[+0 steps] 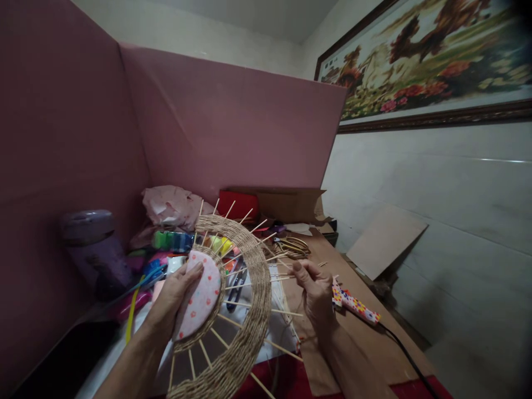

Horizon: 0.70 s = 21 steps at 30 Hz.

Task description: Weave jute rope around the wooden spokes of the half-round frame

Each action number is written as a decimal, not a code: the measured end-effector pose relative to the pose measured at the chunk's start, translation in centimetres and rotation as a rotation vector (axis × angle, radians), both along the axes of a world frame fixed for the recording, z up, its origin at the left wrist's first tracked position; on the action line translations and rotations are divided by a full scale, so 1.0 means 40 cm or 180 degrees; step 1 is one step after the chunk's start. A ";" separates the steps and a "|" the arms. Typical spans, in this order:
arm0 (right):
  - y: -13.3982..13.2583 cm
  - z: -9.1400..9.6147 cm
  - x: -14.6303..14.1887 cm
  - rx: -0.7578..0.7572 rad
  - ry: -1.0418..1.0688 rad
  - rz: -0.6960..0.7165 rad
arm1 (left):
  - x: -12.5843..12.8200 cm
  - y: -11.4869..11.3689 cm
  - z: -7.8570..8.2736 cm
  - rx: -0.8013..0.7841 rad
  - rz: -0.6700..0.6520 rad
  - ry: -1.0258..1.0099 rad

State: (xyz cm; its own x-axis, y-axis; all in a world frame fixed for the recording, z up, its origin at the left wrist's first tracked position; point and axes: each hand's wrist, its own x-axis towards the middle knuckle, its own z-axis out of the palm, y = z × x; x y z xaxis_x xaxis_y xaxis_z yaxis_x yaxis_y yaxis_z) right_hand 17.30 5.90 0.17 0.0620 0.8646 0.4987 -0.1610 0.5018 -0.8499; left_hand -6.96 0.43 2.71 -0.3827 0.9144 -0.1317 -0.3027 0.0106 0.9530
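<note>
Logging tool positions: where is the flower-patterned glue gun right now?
The glue gun lies on the brown cardboard, right of centre in the head view, just right of the right hand, its black cord trailing lower right.

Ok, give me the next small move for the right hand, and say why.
Probably bring the right hand in toward the woven band: it sits out by the bare stick ends, past the band's outer edge, while the left hand holds the dotted patch.
</note>
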 end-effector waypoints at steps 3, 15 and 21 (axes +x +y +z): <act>-0.014 0.006 0.006 0.0536 -0.0535 -0.0357 | -0.006 0.005 -0.006 -0.0017 -0.0020 0.0007; -0.015 0.001 0.024 0.1120 -0.0583 -0.0447 | -0.022 0.013 -0.037 0.0094 0.0004 0.0053; 0.002 -0.002 0.004 -0.0110 0.0465 0.0602 | -0.025 0.011 -0.033 0.0117 0.0134 -0.0098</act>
